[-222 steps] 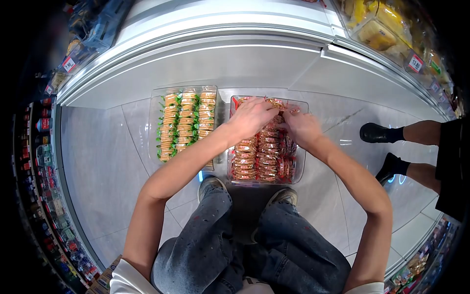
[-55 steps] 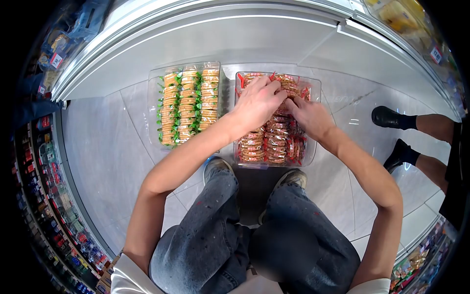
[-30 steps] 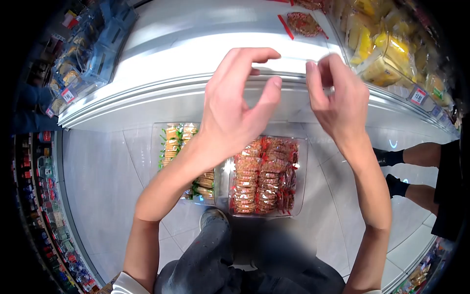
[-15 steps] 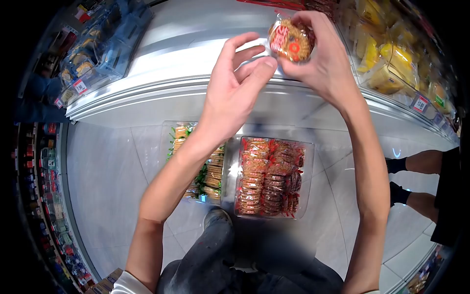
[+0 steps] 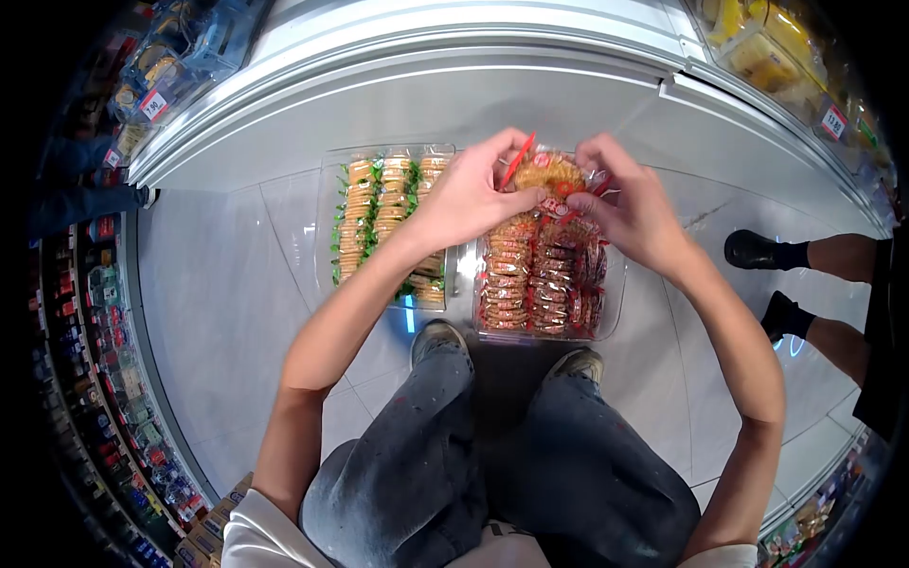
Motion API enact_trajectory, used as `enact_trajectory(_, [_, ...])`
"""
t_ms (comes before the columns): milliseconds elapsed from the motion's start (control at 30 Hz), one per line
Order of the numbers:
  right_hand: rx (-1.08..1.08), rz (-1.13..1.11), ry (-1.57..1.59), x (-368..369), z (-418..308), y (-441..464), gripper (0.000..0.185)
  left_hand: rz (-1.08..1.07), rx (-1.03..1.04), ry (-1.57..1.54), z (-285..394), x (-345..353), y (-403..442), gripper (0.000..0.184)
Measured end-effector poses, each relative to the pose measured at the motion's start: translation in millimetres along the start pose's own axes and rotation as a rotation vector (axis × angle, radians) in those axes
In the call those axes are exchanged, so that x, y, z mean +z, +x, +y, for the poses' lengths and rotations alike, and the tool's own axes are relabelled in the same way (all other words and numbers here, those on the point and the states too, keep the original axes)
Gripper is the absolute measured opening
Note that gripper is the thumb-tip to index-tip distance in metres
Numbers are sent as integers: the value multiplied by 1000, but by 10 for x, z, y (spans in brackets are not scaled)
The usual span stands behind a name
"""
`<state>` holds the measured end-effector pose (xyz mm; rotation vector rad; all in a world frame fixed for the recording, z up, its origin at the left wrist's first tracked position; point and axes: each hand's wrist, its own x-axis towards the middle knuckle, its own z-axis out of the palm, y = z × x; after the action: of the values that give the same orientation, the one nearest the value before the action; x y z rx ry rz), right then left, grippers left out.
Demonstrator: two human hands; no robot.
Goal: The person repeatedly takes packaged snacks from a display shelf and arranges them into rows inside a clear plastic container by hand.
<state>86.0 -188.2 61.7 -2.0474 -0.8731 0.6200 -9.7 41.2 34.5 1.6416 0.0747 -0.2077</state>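
Observation:
Between my two hands is a clear-wrapped cracker pack (image 5: 549, 172) with red print, held over the far end of a clear plastic bin (image 5: 615, 320). My left hand (image 5: 478, 189) pinches the pack's left side, where a red wrapper edge sticks up. My right hand (image 5: 630, 204) grips its right side with bent fingers. Below them, the bin holds rows of similar packs (image 5: 507, 275) in red-printed wrappers, lighter ones on the left and darker ones on the right. To the left stands a second clear bin (image 5: 327, 227) of pale cracker packs (image 5: 355, 218) with green wrapper ends.
A metal-edged shelf unit (image 5: 417, 57) runs across the far side. Blue bins (image 5: 213, 47) sit at its left, yellow packs (image 5: 767, 43) at its right. Another person's legs (image 5: 833, 257) stand at right. Stocked shelves (image 5: 114, 360) and cardboard boxes (image 5: 208, 530) line the left.
My view has tipped down toward the floor. Both hands have come down from the shelf to above the red-wrapper bin. My left hand, apart from the pack before, now grips it too.

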Motion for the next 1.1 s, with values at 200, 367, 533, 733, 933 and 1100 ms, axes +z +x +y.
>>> enact_trajectory(200, [-199,-175,-214,428,465,-98,39,-97,110,848,-382,-35,-163,32])
enact_trajectory(367, [-202,-280,-456,868,700,-121,49,-65,241,978,-700,-48,-229,24])
enact_trajectory(533, [-246,-329,-655,1105,837,-88,46,-62,259,1107,-837,-39,-204,20])
enact_trajectory(733, [-263,-263,-619,1146,959,-91,40,-48,293,1141,-796,-77,-179,17])
enact_trajectory(933, [-250,-285,-720,1117,867,-74,35,-59,279,1147,-830,-48,-156,18])
enact_trajectory(1100, [-217,-281,-780,1139,862,-79,28,-21,321,1134,-838,-2,-170,21])
